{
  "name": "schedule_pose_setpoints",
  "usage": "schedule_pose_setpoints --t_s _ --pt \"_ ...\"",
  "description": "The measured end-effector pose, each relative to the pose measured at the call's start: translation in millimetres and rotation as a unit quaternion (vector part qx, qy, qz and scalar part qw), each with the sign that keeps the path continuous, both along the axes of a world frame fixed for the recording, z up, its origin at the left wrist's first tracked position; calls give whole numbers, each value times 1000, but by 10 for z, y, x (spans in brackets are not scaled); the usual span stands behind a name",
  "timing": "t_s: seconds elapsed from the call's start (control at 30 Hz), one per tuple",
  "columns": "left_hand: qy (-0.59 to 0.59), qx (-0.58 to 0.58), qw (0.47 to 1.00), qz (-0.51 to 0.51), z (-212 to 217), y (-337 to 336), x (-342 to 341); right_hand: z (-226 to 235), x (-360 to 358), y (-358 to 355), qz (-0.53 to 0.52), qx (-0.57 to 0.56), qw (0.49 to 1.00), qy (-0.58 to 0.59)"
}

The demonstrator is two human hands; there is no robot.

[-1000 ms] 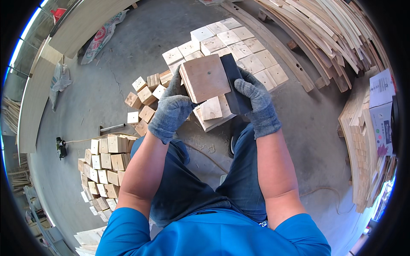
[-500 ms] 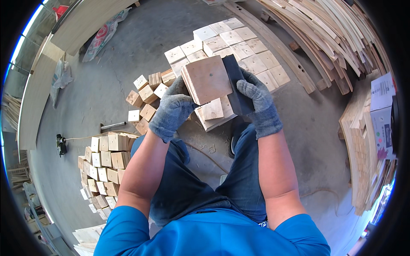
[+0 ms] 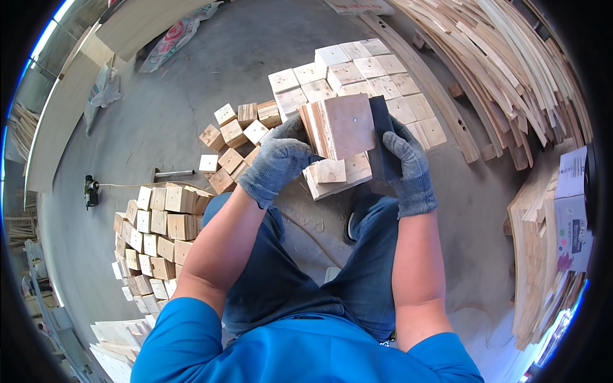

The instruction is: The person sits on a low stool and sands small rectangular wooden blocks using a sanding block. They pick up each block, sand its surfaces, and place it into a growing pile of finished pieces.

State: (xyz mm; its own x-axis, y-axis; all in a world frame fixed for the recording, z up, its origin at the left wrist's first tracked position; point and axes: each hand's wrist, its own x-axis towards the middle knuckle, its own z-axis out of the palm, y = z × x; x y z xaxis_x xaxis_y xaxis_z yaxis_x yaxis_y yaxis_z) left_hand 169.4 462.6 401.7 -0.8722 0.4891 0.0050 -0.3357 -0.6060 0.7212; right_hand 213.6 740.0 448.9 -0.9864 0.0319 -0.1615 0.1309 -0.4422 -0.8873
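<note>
My left hand (image 3: 278, 158), in a grey knit glove, grips a layered plywood block (image 3: 350, 127) by its left side, holding it up above the floor. Its ply edges show on the left and a flat face with a small dark spot is turned up. In my right hand (image 3: 408, 167), gloved alike, is a thin dark flat board (image 3: 383, 143), standing close along the block's right edge. Whether the two touch is hard to tell. Beneath them a small wood block (image 3: 331, 171) lies on a larger wood piece (image 3: 359, 167).
Beyond my hands stands a close-packed stack of square blocks (image 3: 383, 86). Loose blocks (image 3: 233, 134) lie left of it, near a hammer (image 3: 175, 173). A heap of blocks (image 3: 153, 223) sits by my left leg. Long planks (image 3: 485, 70) and a carton (image 3: 571, 210) are at right.
The plywood block has been turned so more of its layered left side shows. Both hands, with the block and the dark board, have shifted slightly right and down in the view.
</note>
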Motion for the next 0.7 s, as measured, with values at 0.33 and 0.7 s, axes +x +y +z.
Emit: schedule_pose_setpoints --t_s 0.33,0.7 --pt "-37 -60 996 49 70 15 17 -115 -63 25 -18 37 999 -11" --pt "-95 -71 991 59 179 41 47 -30 -38 -16 -4 47 999 -17"
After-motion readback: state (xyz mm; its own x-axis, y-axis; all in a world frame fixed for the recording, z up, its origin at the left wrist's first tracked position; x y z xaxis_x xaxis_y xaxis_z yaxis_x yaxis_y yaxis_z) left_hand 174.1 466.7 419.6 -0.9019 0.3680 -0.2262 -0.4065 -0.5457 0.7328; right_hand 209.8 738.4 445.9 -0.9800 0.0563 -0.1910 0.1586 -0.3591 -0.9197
